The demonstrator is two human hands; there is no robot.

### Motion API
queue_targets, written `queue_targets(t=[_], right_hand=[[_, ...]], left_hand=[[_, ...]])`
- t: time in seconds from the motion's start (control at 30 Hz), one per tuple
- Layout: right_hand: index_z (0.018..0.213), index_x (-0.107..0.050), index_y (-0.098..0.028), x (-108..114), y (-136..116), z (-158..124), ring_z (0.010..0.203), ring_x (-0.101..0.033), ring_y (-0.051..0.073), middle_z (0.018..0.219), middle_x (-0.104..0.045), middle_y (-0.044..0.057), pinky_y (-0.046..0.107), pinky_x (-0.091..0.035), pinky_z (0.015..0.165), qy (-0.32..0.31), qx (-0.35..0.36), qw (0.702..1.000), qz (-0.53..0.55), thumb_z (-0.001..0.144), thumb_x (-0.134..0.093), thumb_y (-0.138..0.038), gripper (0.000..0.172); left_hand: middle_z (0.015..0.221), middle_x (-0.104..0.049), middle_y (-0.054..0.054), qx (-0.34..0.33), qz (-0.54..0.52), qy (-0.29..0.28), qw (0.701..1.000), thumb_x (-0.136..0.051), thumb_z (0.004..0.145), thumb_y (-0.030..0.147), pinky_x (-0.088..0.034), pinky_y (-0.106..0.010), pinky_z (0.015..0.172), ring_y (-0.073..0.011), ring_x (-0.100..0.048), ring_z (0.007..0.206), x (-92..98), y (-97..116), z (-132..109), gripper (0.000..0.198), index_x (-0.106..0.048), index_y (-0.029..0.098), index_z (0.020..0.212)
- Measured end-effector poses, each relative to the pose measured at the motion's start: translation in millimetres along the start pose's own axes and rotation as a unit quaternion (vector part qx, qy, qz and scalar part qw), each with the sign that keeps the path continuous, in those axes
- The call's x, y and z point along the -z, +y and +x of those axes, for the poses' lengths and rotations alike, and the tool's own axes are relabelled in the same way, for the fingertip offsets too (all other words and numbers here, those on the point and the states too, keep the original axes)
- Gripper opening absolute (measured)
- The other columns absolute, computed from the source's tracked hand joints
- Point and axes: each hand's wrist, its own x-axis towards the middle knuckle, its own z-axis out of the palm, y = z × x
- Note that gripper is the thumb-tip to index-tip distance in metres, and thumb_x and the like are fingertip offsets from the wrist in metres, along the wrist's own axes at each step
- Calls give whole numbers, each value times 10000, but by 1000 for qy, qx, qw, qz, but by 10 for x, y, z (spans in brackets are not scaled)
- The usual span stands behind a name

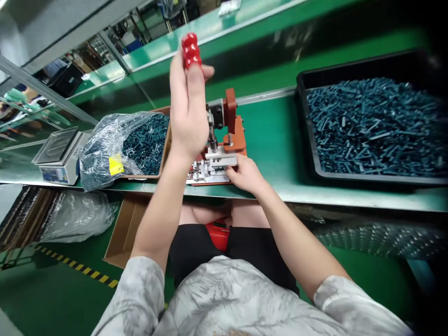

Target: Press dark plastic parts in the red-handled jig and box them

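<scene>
My left hand (189, 109) is raised at a red ribbed lever handle (191, 46), with its fingers and thumb around the lower part. That handle belongs to a hand press (229, 112) with an orange-brown frame, standing on the bench in front of me. Under the press ram lies a silver metal fixture (219, 163). My right hand (247, 175) rests at the right end of this fixture, thumb and fingers drawn together against it. Whatever may be between those fingertips is too small or hidden to make out.
A black tray (311, 135) heaped with small dark teal strips (378, 126) stands to the right. On the left are a carton (164, 154) of similar pieces lined with a clear plastic bag (101, 149), and a small scale (58, 158). Metal rails run along the back.
</scene>
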Motion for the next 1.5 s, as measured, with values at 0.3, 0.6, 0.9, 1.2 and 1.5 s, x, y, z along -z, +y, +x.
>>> queue_targets(t=[0.3,0.6,0.9,1.2,1.5], right_hand=[[1055,-758,-226,-24,36,-87,1070,-663,312,1127,-699,103,451,-549,941,24,60,998,19,908,-607,-310,227],[1002,-766,-215,-162,126,-53,1021,-669,312,1064,-731,112,452,-561,910,29,-3,999,-16,886,-622,-333,220],[926,-672,-244,100,-77,-258,957,-660,324,968,-689,117,498,-558,836,97,59,989,-91,954,-501,-326,192],[1009,-682,-337,-594,-453,-1622,872,-712,310,985,-695,76,466,-652,676,-134,114,983,56,978,-545,-302,144],[1338,-665,-331,-57,15,-1350,1117,-700,283,1263,-696,74,381,-632,925,-148,112,983,-4,990,-593,-417,365]], left_hand=[[1111,-757,-124,162,105,-166,967,-554,959,498,-546,-422,1009,-238,-707,1075,557,-1143,-1476,363,-678,191,812],[633,-580,-33,284,-43,28,957,-197,1029,627,-540,-411,985,-181,-678,780,527,-1342,-1646,639,-386,236,560],[1392,-593,-217,246,74,176,950,-437,980,521,-482,-533,1118,-303,-580,1311,469,-978,-2060,500,-524,171,1327],[979,-689,-71,520,-241,-20,819,-442,949,712,-607,-405,730,-222,-721,819,303,-83,-4018,498,-598,275,1130],[959,-768,-128,568,11,128,813,-423,957,676,-583,-371,784,-228,-739,801,1703,-686,-4108,549,-612,170,1055]])
